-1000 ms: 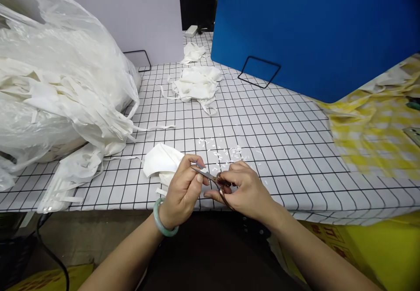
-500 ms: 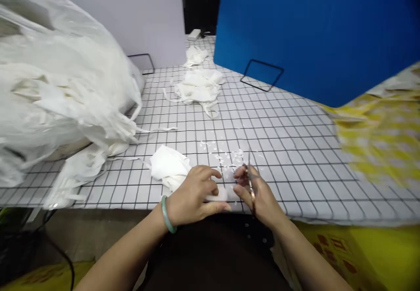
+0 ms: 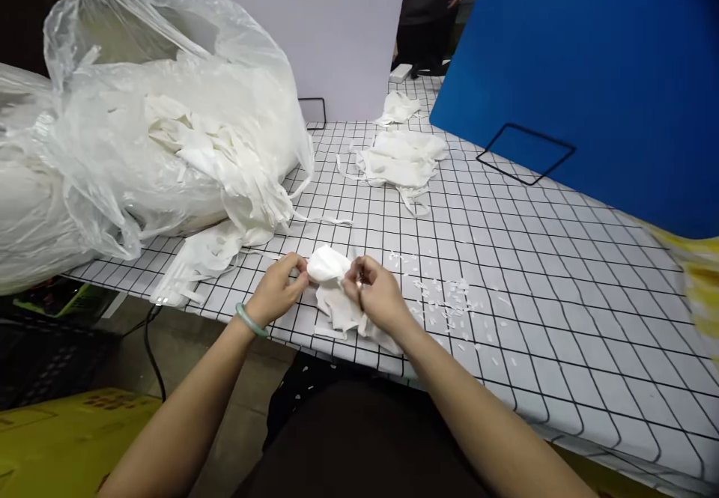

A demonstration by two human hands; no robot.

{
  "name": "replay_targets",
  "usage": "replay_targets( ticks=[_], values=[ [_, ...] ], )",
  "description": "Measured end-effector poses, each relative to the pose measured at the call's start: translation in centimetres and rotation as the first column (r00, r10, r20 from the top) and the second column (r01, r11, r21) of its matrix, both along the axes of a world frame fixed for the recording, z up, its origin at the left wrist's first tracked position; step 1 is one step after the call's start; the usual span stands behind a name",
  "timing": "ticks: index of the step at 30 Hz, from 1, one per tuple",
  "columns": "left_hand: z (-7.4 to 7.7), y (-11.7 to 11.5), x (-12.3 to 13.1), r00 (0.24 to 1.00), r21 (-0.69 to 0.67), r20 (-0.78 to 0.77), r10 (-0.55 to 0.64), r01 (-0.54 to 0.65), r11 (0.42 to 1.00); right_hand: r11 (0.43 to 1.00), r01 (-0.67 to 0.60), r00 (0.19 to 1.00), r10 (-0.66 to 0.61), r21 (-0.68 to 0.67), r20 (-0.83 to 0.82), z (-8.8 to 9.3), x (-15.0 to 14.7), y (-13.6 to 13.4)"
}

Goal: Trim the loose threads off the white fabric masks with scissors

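left hand (image 3: pixel 279 286): thumb and forefinger brought close together at the left side of the white cloth piece (image 3: pixel 328 264); whether anything is pinched cannot be told.
right hand (image 3: pixel 380 293): closed round the scissors (image 3: pixel 360 279), which are mostly covered by the fingers.
cloth: laid rumpled between the two hands, near the front edge of the checked table (image 3: pixel 539 273), and partly hidden by the right hand.
clippings: small white clippings (image 3: pixel 460 287) are scattered to the right of the right hand.
bag: a clear plastic bag (image 3: pixel 112 131) is set along the table's left side, white fabric spilled from it toward the front edge.
pile: a white fabric pile (image 3: pixel 401 157) is heaped nearer the far edge, thin ties trailing from it.
panels: a blue panel (image 3: pixel 589 71) and a pale panel (image 3: pixel 314 34) are stood toward the far edge.
wrist: a green bracelet (image 3: pixel 250 323) is worn on the left.
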State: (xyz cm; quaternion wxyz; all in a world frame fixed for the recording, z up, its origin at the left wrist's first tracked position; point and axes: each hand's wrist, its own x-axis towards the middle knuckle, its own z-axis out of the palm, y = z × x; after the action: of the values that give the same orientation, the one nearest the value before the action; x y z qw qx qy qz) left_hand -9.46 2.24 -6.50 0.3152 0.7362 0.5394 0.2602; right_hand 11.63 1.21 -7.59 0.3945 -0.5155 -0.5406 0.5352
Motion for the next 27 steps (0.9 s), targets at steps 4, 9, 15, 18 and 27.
replay_targets(
  ticks=[4,9,15,18,27],
  values=[
    [0.3,-0.3,0.1,0.989,-0.057,0.139,0.051,-0.043,0.997,0.989,-0.037,0.914,-0.024,-0.141,-0.406,2.0,1.0,2.1],
    [0.0,-0.4,1.3,0.985,-0.096,0.172,0.024,-0.008,0.995,0.983,0.008,0.857,-0.100,-0.181,-0.505,3.6,1.2,3.6],
    [2.8,-1.5,1.7,0.925,-0.215,0.381,0.013,0.074,0.974,0.993,0.119,0.936,-0.108,0.010,-0.335,2.6,0.2,3.5],
    [4.9,-2.2,1.4,0.858,-0.277,0.512,0.026,0.136,0.951,0.992,-0.068,0.968,0.091,0.107,-0.233,2.5,-0.5,2.8],
    [4.8,-2.5,0.9,0.802,-0.489,0.587,0.112,0.241,0.838,0.983,-0.162,0.960,0.177,0.085,-0.218,2.9,0.0,3.7]
  ],
)
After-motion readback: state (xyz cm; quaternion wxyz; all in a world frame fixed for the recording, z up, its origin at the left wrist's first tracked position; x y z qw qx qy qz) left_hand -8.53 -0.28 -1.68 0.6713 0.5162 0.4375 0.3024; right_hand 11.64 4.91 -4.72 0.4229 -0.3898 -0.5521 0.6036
